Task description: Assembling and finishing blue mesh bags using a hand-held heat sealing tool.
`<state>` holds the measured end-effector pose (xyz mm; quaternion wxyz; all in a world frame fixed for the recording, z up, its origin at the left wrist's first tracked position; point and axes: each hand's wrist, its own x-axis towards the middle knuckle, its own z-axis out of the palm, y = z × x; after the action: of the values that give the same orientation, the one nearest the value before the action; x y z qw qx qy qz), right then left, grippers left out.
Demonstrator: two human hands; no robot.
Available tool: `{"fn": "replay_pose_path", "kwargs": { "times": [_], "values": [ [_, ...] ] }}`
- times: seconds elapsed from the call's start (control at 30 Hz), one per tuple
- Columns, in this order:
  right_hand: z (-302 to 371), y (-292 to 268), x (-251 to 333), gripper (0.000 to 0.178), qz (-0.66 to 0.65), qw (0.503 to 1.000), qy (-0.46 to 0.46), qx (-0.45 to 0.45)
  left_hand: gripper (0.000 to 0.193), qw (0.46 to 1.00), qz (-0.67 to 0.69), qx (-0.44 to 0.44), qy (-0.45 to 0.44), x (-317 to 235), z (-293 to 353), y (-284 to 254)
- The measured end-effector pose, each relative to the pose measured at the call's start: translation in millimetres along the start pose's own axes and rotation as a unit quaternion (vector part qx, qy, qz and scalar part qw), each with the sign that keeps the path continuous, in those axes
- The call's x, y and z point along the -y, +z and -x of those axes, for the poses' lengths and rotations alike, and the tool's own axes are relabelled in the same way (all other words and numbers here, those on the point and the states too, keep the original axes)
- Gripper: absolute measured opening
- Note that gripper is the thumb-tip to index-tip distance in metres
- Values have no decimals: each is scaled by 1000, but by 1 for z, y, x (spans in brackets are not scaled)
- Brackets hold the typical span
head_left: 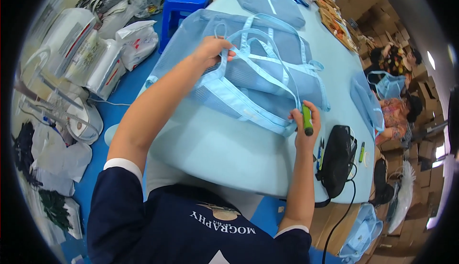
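A light blue mesh tote bag (248, 99) lies on the pale blue table, its long straps looped over the top. My left hand (213, 52) is closed on a bag strap (224, 65) near the upper left of the bag. At the bag's lower right corner, my right hand (306, 123) grips a green-handled tool (307, 119) with a dark butt end turned toward me. The working tip of that tool cannot be made out. The right fingers are close against the bag's edge and the end of a strap.
Right of my right hand lie a black pouch (336, 156), a blue pen (320, 154) and a green pen-like item (362, 151). Another blue mesh bag (270, 1) lies at the far end. A blue stool (184, 6) stands beyond the left edge. People sit along the right.
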<state>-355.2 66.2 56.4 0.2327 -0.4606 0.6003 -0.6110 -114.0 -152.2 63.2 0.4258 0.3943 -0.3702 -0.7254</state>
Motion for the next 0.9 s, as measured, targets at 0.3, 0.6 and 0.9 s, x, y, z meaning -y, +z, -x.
{"fn": "replay_pose_path", "kwargs": {
  "times": [0.3,0.6,0.9],
  "values": [
    [2,-24,-14,40,-185,980,46,65,44,958,-16,249,140,-17,52,-8],
    [20,-90,-6,49,-194,945,-20,264,60,831,-291,467,80,-43,130,-54],
    [-87,-67,-19,35,138,977,-142,-72,67,754,-653,71,4,-28,7,-13]
  ]
}}
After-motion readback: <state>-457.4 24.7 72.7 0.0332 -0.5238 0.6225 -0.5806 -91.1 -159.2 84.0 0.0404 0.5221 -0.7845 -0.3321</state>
